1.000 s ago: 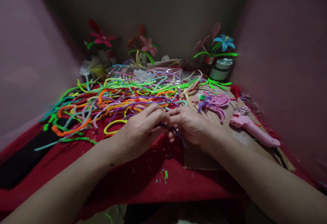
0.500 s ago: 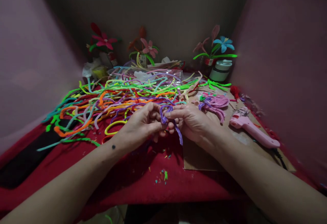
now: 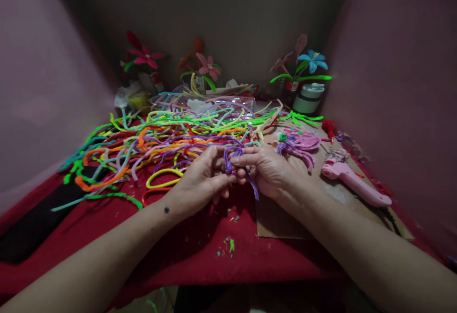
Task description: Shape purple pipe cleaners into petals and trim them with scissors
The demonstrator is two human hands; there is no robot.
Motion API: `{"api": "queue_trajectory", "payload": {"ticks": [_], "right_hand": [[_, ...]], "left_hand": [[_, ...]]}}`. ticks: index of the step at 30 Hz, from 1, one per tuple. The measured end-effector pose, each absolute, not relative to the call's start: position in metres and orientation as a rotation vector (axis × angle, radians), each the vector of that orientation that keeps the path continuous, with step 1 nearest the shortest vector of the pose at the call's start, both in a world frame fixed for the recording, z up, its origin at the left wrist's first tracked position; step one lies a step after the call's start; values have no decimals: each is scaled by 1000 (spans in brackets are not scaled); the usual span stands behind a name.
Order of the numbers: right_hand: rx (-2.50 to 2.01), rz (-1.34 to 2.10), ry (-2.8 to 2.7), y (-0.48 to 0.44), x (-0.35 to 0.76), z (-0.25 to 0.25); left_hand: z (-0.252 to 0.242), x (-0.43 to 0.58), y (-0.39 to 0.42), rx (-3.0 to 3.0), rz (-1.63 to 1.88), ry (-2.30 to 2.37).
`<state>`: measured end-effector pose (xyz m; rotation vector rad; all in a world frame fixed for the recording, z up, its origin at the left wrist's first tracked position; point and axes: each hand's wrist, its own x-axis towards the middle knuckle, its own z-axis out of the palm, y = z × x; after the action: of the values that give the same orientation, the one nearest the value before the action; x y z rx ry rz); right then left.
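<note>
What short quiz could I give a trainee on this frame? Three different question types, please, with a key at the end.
1. Multiple choice: What colour is the looped pipe cleaner between the left hand and the right hand?
a) orange
b) purple
c) green

2. True or false: The pink glue gun lies to the right of both hands.

3. Fill in the blank: The open flower directly above the pale lidded container at the back right is ____.

Key: 1. b; 2. true; 3. blue.
</note>
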<state>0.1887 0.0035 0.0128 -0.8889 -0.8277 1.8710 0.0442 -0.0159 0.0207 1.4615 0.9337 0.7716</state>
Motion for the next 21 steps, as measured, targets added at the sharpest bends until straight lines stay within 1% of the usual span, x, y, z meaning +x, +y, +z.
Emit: {"api": "queue_trajectory", "payload": {"ticks": [7,14,21], "right_hand": [[-831,1853,-850,6,190,11],[-902,1773,-947,5,190,14],[-940,1647,-1048,1,189,15]], "left_hand": [[18,43,-17,1446,609,944],[25,33,-8,1375,411,945],[16,34,-6,1064,591,770]]}}
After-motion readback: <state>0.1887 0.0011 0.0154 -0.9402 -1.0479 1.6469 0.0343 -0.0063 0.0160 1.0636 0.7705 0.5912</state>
